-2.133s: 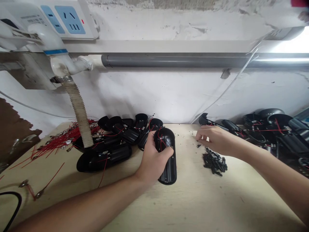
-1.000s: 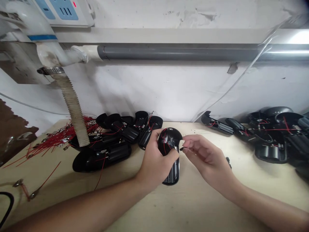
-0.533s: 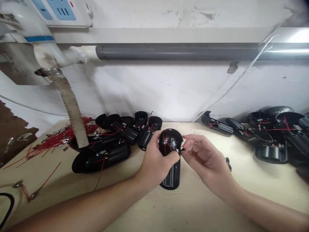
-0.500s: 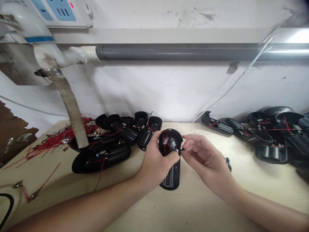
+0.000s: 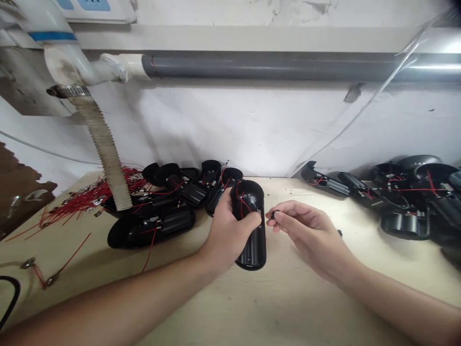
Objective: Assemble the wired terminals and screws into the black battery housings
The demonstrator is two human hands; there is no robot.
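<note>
Right now a long black plastic housing (image 5: 250, 230) with a domed far end is being gripped at mid-bench, lying lengthwise from far to near, with thin red wires looped across its upper part. It is held by the left hand (image 5: 226, 230), which is closed around the housing's left side, with the thumb laid across the face and the fingers hidden behind. A small black part (image 5: 272, 215) is being pinched by the right hand (image 5: 306, 235), just beside the housing's right edge; only the thumb and forefinger are closed on it, while the other fingers are loosely curled. Further right, one more small black piece (image 5: 340, 233) is seen on the pale wooden bench top (image 5: 317, 307). Off to the left, a heap of similar black housings (image 5: 154, 226) is piled against the far edge, next to a tangle of red wires with metal terminals (image 5: 82, 206), and a corrugated drain hose (image 5: 104, 149) comes down onto that heap. Another heap of wired housings (image 5: 406, 206) is banked up at the far right, and a grey plastic pipe (image 5: 270, 69) is run along the wall behind.
</note>
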